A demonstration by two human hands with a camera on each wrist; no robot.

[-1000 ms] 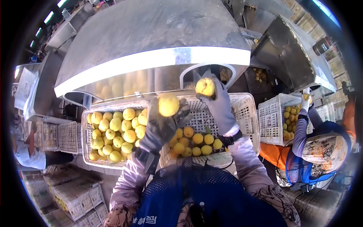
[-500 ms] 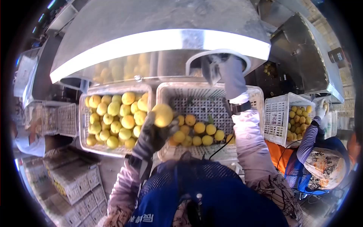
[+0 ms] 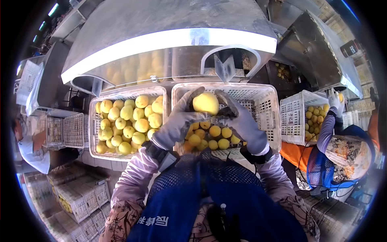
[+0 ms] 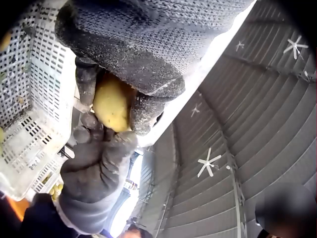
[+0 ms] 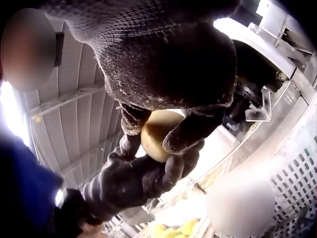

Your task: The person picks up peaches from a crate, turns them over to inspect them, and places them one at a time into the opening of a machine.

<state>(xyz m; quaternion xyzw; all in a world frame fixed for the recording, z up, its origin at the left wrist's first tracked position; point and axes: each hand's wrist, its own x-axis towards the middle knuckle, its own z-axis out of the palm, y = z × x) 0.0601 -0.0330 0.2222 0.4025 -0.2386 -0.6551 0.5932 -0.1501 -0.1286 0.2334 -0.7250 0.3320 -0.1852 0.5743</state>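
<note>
Both gloved hands come together around one yellow peach (image 3: 206,103) above the middle crate. The left hand (image 3: 177,125) curls its thumb and fingers around the peach from the left. From the right, the right hand (image 3: 244,125) also holds it; both gloves are grey with dark palms. Close up in the left wrist view, the yellow peach (image 4: 113,103) sits between the fingers of both gloves. In the right wrist view the peach (image 5: 159,135) is partly covered by fingers. Several peaches (image 3: 214,131) lie in the near part of the middle crate (image 3: 271,117), below the hands.
A white crate (image 3: 92,131) full of peaches stands on the left. Ahead is a metal machine (image 3: 173,20) with an arched opening (image 3: 242,50) at its front right. On the right another person (image 3: 342,161) works at a crate (image 3: 291,121) of fruit.
The right hand went into the arched opening with a peach and has come back out without it. It has joined the left hand on the peach the left hand was holding.
</note>
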